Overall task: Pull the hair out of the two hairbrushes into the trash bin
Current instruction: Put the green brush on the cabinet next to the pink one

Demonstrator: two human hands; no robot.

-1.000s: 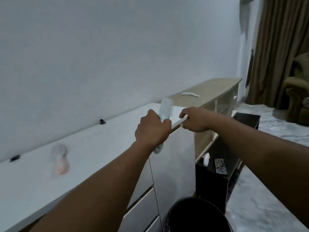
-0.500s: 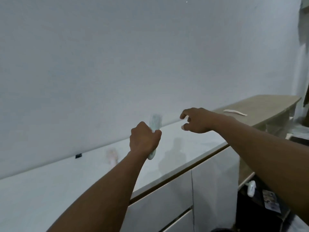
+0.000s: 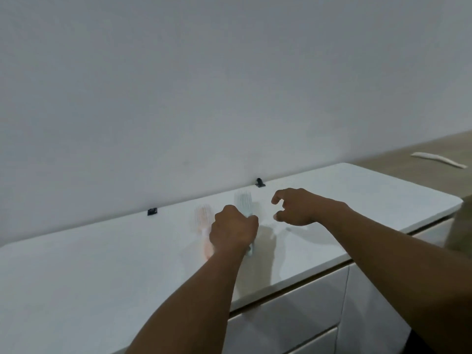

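Note:
My left hand [image 3: 233,231] is closed around the handle of a pale blue-green hairbrush [image 3: 244,201], held low over the white cabinet top [image 3: 102,272]; its bristled head points toward the wall. Just left of it a pink hairbrush [image 3: 203,217] lies on the cabinet top, its handle partly hidden behind my left hand. My right hand [image 3: 297,206] hovers to the right of the blue-green brush with fingers curled apart and nothing in them. The trash bin is out of view. Whether hair sits in either brush is too blurred to tell.
The white wall rises right behind the cabinet, with two small black clips [image 3: 259,183] [image 3: 152,211] at its base. White drawers [image 3: 293,318] front the cabinet below. A lower wooden shelf [image 3: 408,154] at right carries a long white object [image 3: 438,159].
My view has swung left and up, away from the trash bin. My left hand has carried the blue-green brush down beside the pink one. My right hand has opened.

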